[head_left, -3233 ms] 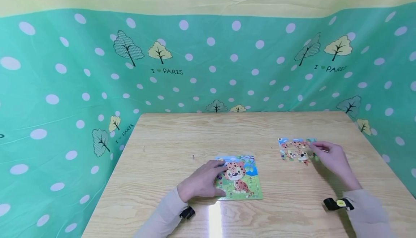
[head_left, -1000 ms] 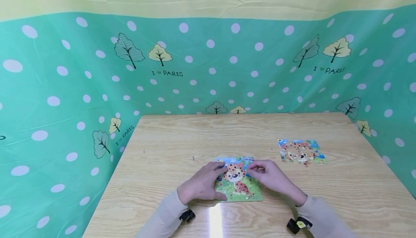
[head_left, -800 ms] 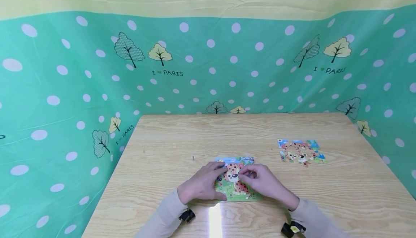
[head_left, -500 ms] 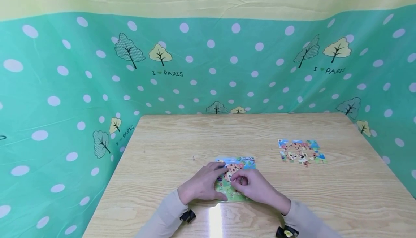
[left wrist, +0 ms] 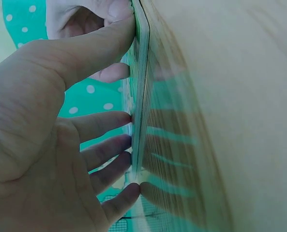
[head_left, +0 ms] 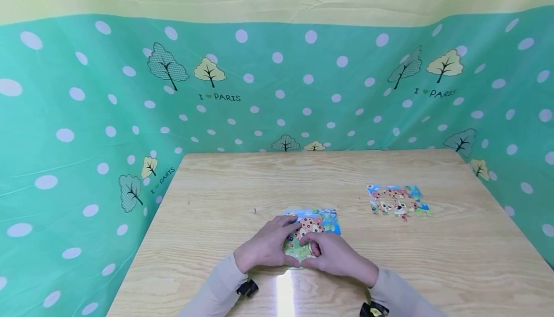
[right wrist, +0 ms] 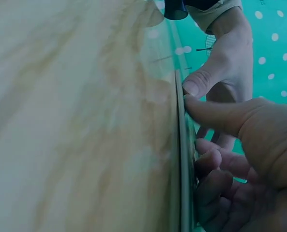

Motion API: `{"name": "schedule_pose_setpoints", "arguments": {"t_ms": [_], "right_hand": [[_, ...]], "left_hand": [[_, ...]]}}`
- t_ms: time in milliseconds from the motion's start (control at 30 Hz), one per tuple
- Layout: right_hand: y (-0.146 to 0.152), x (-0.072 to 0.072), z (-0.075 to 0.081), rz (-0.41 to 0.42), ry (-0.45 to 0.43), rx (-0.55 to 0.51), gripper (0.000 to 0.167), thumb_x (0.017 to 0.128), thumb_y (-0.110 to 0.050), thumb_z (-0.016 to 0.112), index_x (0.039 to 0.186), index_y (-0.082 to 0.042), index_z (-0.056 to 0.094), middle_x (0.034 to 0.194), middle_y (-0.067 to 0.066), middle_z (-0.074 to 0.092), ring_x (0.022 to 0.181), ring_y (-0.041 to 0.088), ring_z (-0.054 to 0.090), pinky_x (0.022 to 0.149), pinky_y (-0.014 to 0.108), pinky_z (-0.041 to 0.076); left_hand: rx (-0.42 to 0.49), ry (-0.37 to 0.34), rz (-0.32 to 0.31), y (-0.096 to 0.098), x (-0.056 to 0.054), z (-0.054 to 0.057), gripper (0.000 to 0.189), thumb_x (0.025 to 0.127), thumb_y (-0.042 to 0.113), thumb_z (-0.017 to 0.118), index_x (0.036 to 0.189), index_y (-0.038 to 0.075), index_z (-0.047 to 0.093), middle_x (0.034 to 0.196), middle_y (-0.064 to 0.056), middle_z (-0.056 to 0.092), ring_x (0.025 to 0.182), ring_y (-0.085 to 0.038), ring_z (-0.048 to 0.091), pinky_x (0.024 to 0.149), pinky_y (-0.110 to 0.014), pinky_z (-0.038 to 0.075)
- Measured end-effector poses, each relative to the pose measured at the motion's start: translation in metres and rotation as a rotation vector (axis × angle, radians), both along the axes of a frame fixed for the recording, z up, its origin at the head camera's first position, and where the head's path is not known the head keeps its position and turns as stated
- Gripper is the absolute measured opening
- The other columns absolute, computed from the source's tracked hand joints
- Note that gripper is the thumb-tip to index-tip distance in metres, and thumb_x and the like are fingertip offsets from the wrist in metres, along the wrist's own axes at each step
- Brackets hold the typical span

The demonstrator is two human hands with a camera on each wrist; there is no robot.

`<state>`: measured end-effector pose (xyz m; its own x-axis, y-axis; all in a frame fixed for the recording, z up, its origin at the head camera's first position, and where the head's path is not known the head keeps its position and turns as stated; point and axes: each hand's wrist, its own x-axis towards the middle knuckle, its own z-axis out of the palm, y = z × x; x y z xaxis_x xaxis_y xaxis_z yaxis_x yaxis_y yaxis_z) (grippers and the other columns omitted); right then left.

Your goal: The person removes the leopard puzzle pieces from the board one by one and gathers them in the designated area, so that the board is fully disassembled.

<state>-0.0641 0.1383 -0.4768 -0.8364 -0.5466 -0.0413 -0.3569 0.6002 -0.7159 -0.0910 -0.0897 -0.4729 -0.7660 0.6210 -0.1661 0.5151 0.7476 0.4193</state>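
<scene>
The curled right hand (head_left: 334, 254) has moved beside the spread left hand (head_left: 267, 243) atop the puzzle (head_left: 311, 225).

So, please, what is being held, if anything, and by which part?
Left hand only touches the puzzle on its left; whether the right hand holds anything is unclear.

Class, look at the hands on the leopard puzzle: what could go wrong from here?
The right hand covers the lower right of the leopard puzzle, so anything misaligned beneath might go unnoticed.
The left hand rests on its left edge; an uneven push might slide it.
The puzzle pieces farther right could scatter if the right hand brushes them.
</scene>
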Motion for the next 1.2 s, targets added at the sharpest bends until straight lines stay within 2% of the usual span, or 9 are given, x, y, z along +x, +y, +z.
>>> {"name": "schedule_pose_setpoints", "arguments": {"t_ms": [300,767,967,1067,1200], "right_hand": [[-0.0058,-0.0031,0.0014,-0.049,-0.092,0.033,0.036,0.085,-0.034,0.091,0.109,-0.016,0.072,0.070,-0.011,0.054,0.057,0.001,0.043,0.054,0.019,0.035],[-0.0058,-0.0040,-0.0004,-0.077,-0.093,0.023,0.036,0.081,-0.033,0.094,0.105,-0.018,0.071,0.069,-0.012,0.053,0.058,0.001,0.042,0.055,0.020,0.035],[-0.0054,-0.0047,-0.0026,-0.080,-0.104,-0.017,0.036,0.079,-0.028,0.095,0.101,-0.019,0.068,0.071,-0.010,0.051,0.059,0.001,0.040,0.059,0.020,0.037],[-0.0042,-0.0055,-0.0029,-0.071,-0.101,-0.053,0.035,0.079,-0.026,0.095,0.100,-0.018,0.069,0.080,-0.008,0.058,0.065,0.001,0.045,0.061,0.020,0.041],[-0.0012,-0.0073,-0.0032,-0.066,-0.112,-0.120,0.025,0.083,-0.023,0.091,0.098,-0.016,0.072,0.084,-0.003,0.066,0.061,0.001,0.050,0.054,0.019,0.043]], "left_hand": [[-0.003,-0.009,0.004,-0.0006,-0.0001,0.0008,0.103,0.080,0.058,0.089,0.162,0.014,0.046,0.173,-0.007,0.037,0.160,-0.029,0.035,0.130,-0.053,0.034],[0.006,-0.012,-0.009,-0.0021,-0.0004,0.0006,0.102,0.080,0.059,0.088,0.162,0.014,0.046,0.173,-0.006,0.037,0.160,-0.029,0.034,0.131,-0.053,0.033],[0.013,-0.011,-0.013,-0.0027,-0.0002,-0.0002,0.105,0.077,0.058,0.090,0.162,0.015,0.046,0.173,-0.006,0.037,0.160,-0.029,0.034,0.131,-0.052,0.033],[0.010,-0.013,-0.013,-0.0027,-0.0003,-0.0003,0.106,0.077,0.058,0.091,0.162,0.016,0.046,0.173,-0.005,0.037,0.160,-0.029,0.034,0.131,-0.052,0.033],[0.014,-0.032,-0.013,-0.0020,-0.0005,0.0006,0.106,0.076,0.059,0.091,0.163,0.016,0.045,0.173,-0.005,0.036,0.160,-0.029,0.033,0.132,-0.052,0.031]]}}
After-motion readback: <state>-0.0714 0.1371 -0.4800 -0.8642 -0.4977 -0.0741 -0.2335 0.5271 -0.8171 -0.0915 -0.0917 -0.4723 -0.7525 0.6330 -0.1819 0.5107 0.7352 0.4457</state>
